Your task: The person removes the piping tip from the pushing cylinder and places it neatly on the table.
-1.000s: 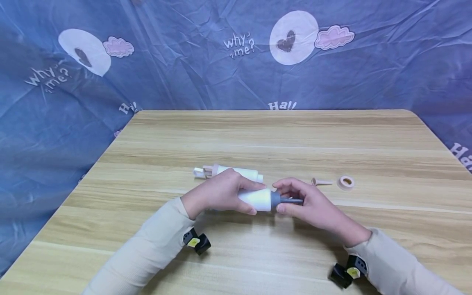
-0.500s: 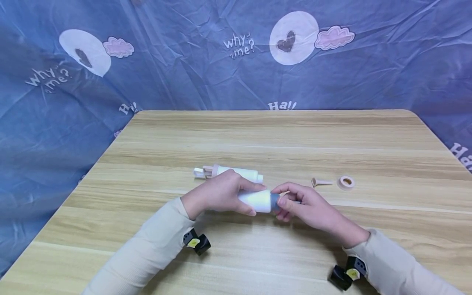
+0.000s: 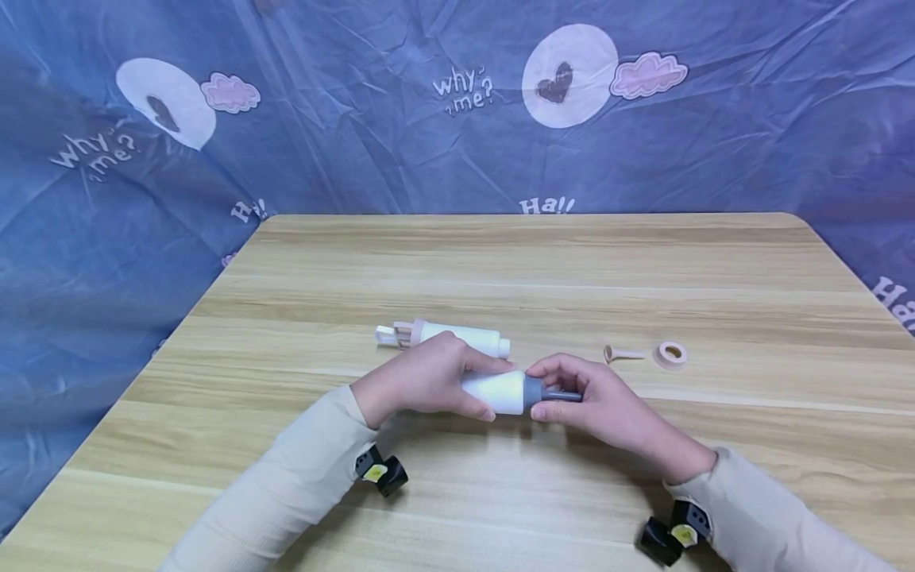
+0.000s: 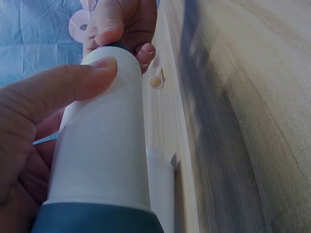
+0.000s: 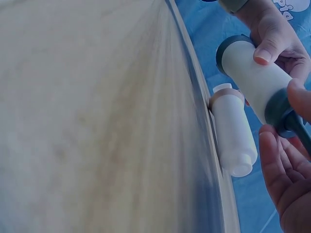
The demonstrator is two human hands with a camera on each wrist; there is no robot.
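Note:
In the head view my left hand (image 3: 432, 373) grips a white tube (image 3: 496, 392) lying crosswise over the table's middle. The left wrist view has the thumb (image 4: 92, 80) pressed along the tube's upper side and a dark blue-grey collar (image 4: 97, 218) at its near end. A blue-grey nozzle cap (image 3: 533, 392) sits on the tube's right end, its thin spout pointing right. My right hand (image 3: 608, 401) pinches this cap, forefinger at the upper edge and thumb at the lower. In the right wrist view the cap (image 5: 277, 109) lies between that hand's thumb and fingers.
A second white tube (image 3: 465, 337) with a pink collar and white handle lies just behind the left hand. Behind the right hand are a small pink funnel-shaped piece (image 3: 625, 353) and a pink ring (image 3: 671, 355). A blue printed cloth (image 3: 400, 103) hangs behind the table.
The right thumb moves over the cap, hiding most of the spout, then back to the cap's lower edge, where the spout shows again. The left hand and the tube stay almost still.

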